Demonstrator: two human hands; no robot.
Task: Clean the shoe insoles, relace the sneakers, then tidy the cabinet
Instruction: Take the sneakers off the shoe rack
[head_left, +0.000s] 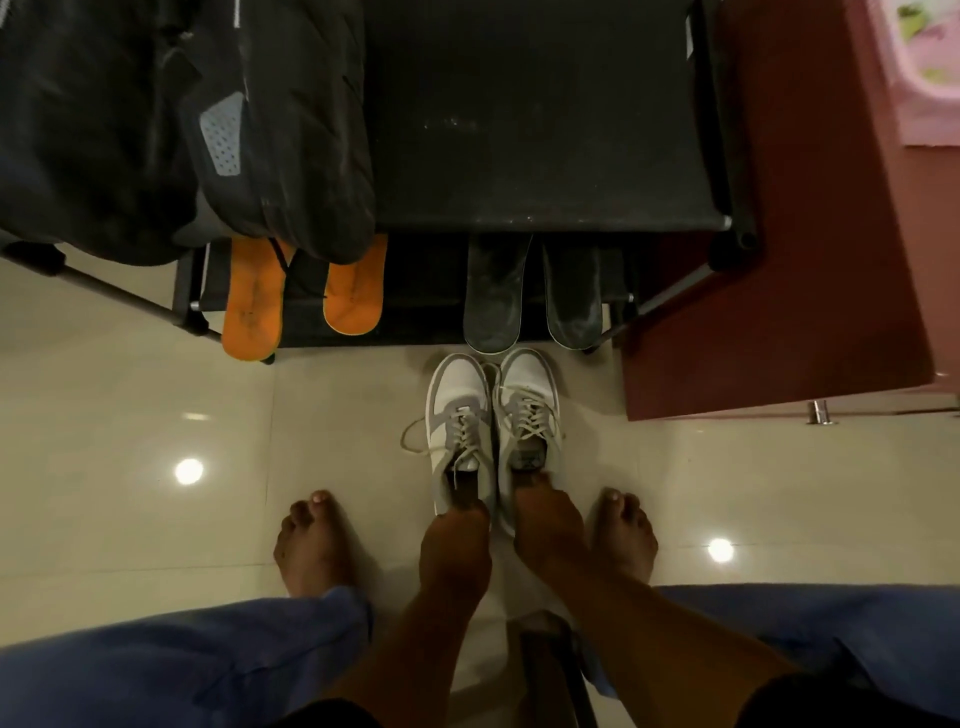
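Looking down through the head camera, I see my left hand (457, 525) gripping the heel of the left sneaker (460, 431), fingers hooked into its opening. My right hand (545, 514) holds the heel of the right sneaker (527, 415) the same way. Both sneakers are white and grey, laced, and stand side by side on the tiled floor (156, 415), toes pointing away toward the black shoe rack (519, 130). On the rack's lower shelf, two orange insoles (254, 306) lean out on the left, and two dark insoles (493, 306) lean just beyond the sneaker toes. Black bags (156, 104) hang over the rack's left side. A reddish-brown cabinet (779, 234) stands to the right.
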